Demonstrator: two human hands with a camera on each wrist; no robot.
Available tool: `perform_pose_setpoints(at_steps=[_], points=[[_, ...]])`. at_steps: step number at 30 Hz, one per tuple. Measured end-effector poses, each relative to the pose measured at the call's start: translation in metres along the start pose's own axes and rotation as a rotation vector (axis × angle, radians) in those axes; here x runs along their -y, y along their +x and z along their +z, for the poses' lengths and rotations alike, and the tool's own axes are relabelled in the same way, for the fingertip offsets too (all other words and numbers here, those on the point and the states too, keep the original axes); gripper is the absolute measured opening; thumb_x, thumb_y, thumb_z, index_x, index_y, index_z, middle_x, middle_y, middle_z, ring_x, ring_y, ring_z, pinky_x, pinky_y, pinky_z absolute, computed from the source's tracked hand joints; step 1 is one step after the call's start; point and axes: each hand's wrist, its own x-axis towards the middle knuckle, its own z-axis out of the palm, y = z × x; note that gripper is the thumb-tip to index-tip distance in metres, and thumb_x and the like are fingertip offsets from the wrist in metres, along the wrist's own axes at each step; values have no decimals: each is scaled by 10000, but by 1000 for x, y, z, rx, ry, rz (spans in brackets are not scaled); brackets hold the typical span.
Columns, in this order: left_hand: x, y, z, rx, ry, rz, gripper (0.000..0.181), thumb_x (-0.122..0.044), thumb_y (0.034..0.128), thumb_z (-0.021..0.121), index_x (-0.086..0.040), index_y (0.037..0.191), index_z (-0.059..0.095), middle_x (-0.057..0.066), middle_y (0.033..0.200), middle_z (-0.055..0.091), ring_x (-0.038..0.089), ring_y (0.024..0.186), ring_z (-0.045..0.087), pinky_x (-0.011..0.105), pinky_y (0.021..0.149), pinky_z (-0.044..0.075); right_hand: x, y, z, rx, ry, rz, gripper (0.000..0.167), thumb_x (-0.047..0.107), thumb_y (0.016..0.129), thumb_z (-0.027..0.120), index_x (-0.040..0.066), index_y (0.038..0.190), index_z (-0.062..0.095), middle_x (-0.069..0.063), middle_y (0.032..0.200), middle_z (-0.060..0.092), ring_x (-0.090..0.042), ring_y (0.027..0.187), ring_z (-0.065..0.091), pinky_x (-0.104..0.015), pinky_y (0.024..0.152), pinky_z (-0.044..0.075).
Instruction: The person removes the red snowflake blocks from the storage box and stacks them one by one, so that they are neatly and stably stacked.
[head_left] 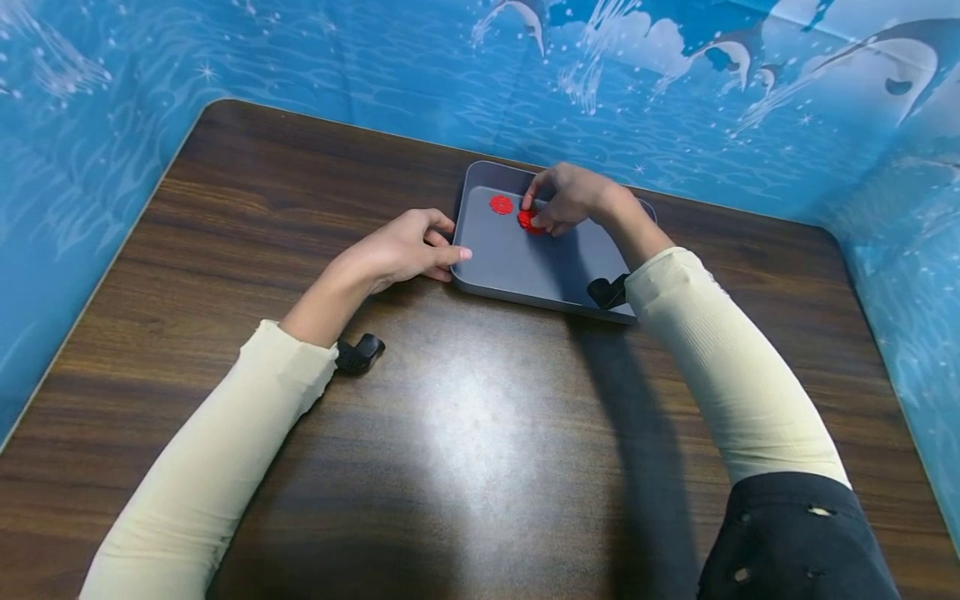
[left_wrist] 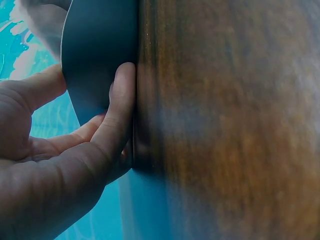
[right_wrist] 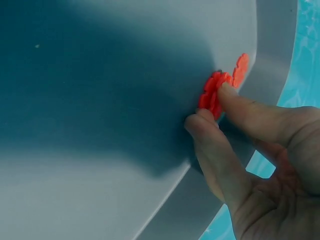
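Note:
A grey rectangular tray (head_left: 510,262) lies on the wooden table. My left hand (head_left: 411,246) holds its near left corner, the thumb over the rim and the fingers against the outer wall (left_wrist: 100,55). Above the tray floor, my right hand (head_left: 567,198) pinches a red scalloped disc (head_left: 531,221) between thumb and fingers. In the right wrist view this red piece (right_wrist: 211,94) stands tilted and looks layered; whether it is one disc or two I cannot tell. Another red scalloped disc (head_left: 501,204) lies flat in the tray, left of the right hand.
The dark wood table (head_left: 480,417) spreads out in front of and around the tray. Behind it hangs a blue sheet (head_left: 375,67) printed with dolphins and water, close to the tray's far edge. A black wrist camera (head_left: 360,354) sits at the left cuff, another (head_left: 607,292) at the right.

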Motion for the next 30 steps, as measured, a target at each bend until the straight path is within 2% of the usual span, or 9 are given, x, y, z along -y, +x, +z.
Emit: perform_pose_setpoints(at_steps=[6,16,21,25,30], points=[[-2,-1,1,2,11,0,700,-241,1101,644,-10,1661,293,209,1376,530,397,1239,709,438,1123,590,-4,0,3,-51,-6,4,245,63,1027,724,49,1246,615,-144,1195,554,-108,837,684,-221,776,665],[-4,-2,1,2,27,6,711,-245,1099,649,-14,1667,289,209,1380,524,391,1231,715,437,1127,588,-12,-3,2,-111,59,7,239,52,991,771,38,1196,647,-153,1238,554,-87,789,702,-228,773,672],[-4,-2,1,2,23,3,716,-244,1101,643,-13,1671,277,215,1390,519,394,1243,710,438,1127,588,-17,-4,3,-152,158,-18,223,10,992,751,1,1197,665,-150,1203,583,-74,770,717,-255,815,681],[-3,-2,1,2,20,-1,713,-245,1101,643,-15,1670,279,210,1385,518,395,1247,707,440,1141,578,-21,-5,3,-147,271,-33,196,-29,1005,714,-36,1188,645,-174,1210,608,-84,779,734,-303,862,687],[0,-1,0,-1,14,-7,703,-249,1102,642,-18,1665,290,206,1384,513,394,1251,702,444,1149,572,-26,-6,2,-138,349,-42,189,-42,1014,693,-55,1192,631,-166,1138,627,-83,749,750,-299,837,690]])
